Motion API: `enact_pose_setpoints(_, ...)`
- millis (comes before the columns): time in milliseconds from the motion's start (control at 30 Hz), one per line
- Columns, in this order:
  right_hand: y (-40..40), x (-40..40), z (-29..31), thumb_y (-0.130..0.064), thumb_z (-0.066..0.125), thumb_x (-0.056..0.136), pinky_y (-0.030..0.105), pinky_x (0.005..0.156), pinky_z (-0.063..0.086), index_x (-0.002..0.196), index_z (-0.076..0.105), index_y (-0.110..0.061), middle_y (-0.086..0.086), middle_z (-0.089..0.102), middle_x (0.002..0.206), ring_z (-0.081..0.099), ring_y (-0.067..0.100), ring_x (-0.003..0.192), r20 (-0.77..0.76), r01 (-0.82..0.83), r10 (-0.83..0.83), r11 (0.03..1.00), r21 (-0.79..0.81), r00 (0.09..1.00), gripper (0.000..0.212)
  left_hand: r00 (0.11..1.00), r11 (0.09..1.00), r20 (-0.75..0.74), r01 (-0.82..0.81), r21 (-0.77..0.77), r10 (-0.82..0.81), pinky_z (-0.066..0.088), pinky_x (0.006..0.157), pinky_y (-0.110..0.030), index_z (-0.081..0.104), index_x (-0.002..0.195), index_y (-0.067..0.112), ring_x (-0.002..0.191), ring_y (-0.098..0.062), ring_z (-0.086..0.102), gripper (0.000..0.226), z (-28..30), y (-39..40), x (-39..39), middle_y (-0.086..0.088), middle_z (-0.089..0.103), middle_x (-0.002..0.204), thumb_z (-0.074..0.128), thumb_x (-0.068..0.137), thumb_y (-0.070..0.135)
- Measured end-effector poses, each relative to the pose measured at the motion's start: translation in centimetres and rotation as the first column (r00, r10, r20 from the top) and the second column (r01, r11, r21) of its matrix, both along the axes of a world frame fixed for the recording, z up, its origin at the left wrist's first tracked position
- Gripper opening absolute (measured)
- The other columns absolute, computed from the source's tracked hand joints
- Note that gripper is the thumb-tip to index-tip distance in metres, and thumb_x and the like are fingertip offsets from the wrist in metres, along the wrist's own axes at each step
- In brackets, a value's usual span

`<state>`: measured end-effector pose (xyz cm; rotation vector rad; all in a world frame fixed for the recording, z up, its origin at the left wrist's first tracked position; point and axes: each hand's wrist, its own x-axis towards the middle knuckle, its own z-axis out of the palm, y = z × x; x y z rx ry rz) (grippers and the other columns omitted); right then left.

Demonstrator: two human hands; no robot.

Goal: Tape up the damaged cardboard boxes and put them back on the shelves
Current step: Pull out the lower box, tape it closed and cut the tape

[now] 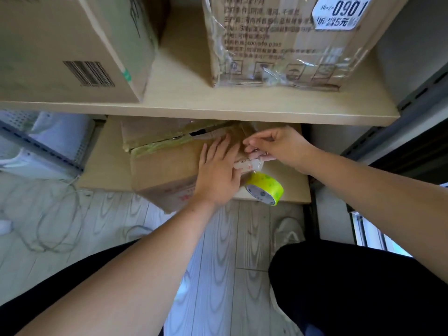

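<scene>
Taping is under way: on the lower wooden shelf (pixel 286 187) the left hand (pixel 218 175) presses flat, fingers together, on the torn brown cardboard box (pixel 164 166), while the right hand (pixel 278 146) pinches clear tape off the yellow-green tape roll (pixel 265 189), next needing smoothing and tearing.

Both arms reach forward, left hand (pixel 218 175) spread flat with straight fingers, right hand (pixel 278 146) pinching with curled fingers

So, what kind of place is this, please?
Probably a storeroom or stockroom, perhaps in a home or small shop. Wooden shelves hold cardboard boxes, one box bears a price label, and loose cables lie on the floor.
</scene>
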<state>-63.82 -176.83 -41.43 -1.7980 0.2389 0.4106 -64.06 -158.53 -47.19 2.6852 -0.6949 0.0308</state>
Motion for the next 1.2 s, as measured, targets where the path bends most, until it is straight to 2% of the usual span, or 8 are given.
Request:
enact_pose_setpoints(100, 0.4, 0.2, -0.1, -0.014, 0.056, 0.099, 0.019, 0.074, 0.052, 0.118, 0.067, -0.002, 0.009, 0.069, 0.097, 0.066, 0.009, 0.075, -0.037, 0.020, -0.019, 1.000, 0.013, 0.999, 0.025, 0.958, 0.893, -0.020, -0.275, -0.356, 0.287, 0.043, 0.080, -0.038, 0.058, 0.102, 0.009, 0.095, -0.027, 0.053, 0.021, 0.6, -0.8, -3.1, -0.008, 0.054, 0.105, 0.050, 0.084, 0.017)
enact_pose_setpoints(200, 0.6, 0.5, 0.0, -0.017, 0.056, 0.100, 0.020, 0.077, 0.055, 0.116, 0.068, -0.006, 0.006, 0.072, 0.097, 0.069, 0.010, 0.081, -0.027, 0.033, -0.032, 0.999, 0.021, 0.999, 0.023, 0.658, 0.598, -0.586, -0.728, -0.334, 0.473, 0.044, 0.070, -0.033, 0.057, 0.097, 0.010, 0.091, -0.026, 0.061, 0.025, 1.0, -3.8, -5.4, -0.003, 0.063, 0.096, 0.061, 0.089, 0.033)
enact_pose_setpoints(267, 0.6, 0.5, -0.1, -0.018, 0.057, 0.099, 0.024, 0.081, 0.056, 0.114, 0.070, -0.008, 0.005, 0.073, 0.098, 0.070, 0.010, 0.083, -0.026, 0.040, -0.040, 0.999, 0.007, 0.999, 0.022, 0.455, 0.541, -0.800, -0.817, -0.200, 0.391, 0.050, 0.078, -0.033, 0.062, 0.096, 0.007, 0.093, -0.028, 0.064, 0.035, 0.5, -5.7, -5.4, -0.008, 0.068, 0.095, 0.066, 0.086, 0.040)
enact_pose_setpoints(400, 0.5, 0.4, -0.4, -0.018, 0.057, 0.099, 0.018, 0.069, 0.058, 0.112, 0.070, -0.009, 0.003, 0.073, 0.093, 0.070, 0.005, 0.075, -0.044, 0.049, -0.048, 0.998, 0.026, 0.998, 0.020, 0.310, 0.458, -0.895, -0.878, -0.139, 0.322, 0.050, 0.097, -0.038, 0.056, 0.123, -0.002, 0.115, -0.030, 0.061, 0.061, -0.2, -6.9, -4.0, -0.015, 0.063, 0.124, 0.077, 0.080, 0.036)
enact_pose_setpoints(533, -0.2, 0.6, -0.4, -0.020, 0.057, 0.099, 0.018, 0.068, 0.057, 0.111, 0.070, -0.011, 0.001, 0.075, 0.094, 0.071, 0.006, 0.077, -0.055, 0.039, -0.038, 0.999, 0.031, 0.998, 0.020, 0.110, 0.385, -0.994, -0.917, -0.101, 0.001, 0.051, 0.077, -0.026, 0.057, 0.104, 0.019, 0.084, -0.015, 0.063, 0.025, -0.3, -5.9, -4.5, -0.001, 0.064, 0.104, 0.071, 0.091, 0.035)
enact_pose_setpoints(667, -0.9, 1.1, -0.3, -0.017, 0.055, 0.100, 0.021, 0.076, 0.058, 0.111, 0.069, -0.010, 0.002, 0.074, 0.092, 0.070, 0.006, 0.076, -0.045, 0.015, -0.014, 1.000, 0.020, 0.999, 0.019, 0.158, 0.518, -0.986, -0.840, -0.158, -0.045, 0.048, 0.063, -0.021, 0.062, 0.095, 0.018, 0.071, -0.013, 0.062, 0.004, -0.7, -5.9, -5.5, -0.006, 0.063, 0.096, 0.061, 0.096, 0.022)
enact_pose_setpoints(1000, 0.5, 3.2, -0.6, 0.001, 0.053, 0.098, 0.010, 0.061, 0.045, 0.113, 0.062, 0.014, 0.007, 0.063, 0.080, 0.059, 0.008, 0.064, 0.015, 0.059, -0.058, 0.997, -0.059, 0.998, 0.022, 0.168, 0.441, -0.945, -0.852, -0.282, -0.280, 0.055, 0.057, -0.021, 0.042, 0.102, 0.014, 0.053, -0.015, 0.070, 0.002, 1.2, -7.1, -5.4, -0.016, 0.071, 0.074, 0.042, 0.102, 0.016)
enact_pose_setpoints(1200, 0.4, 3.9, -1.2, -0.006, 0.055, 0.098, 0.023, 0.097, 0.050, 0.099, 0.071, -0.004, -0.003, 0.071, 0.086, 0.068, 0.013, 0.092, 0.053, 0.050, -0.046, 0.996, -0.075, 0.998, 0.016, 0.263, 0.461, -0.938, -0.819, -0.341, -0.227, 0.058, 0.077, -0.034, 0.045, 0.092, 0.015, 0.067, -0.028, 0.069, 0.008, 1.1, -6.9, -5.8, -0.026, 0.072, 0.088, 0.044, 0.100, 0.013)
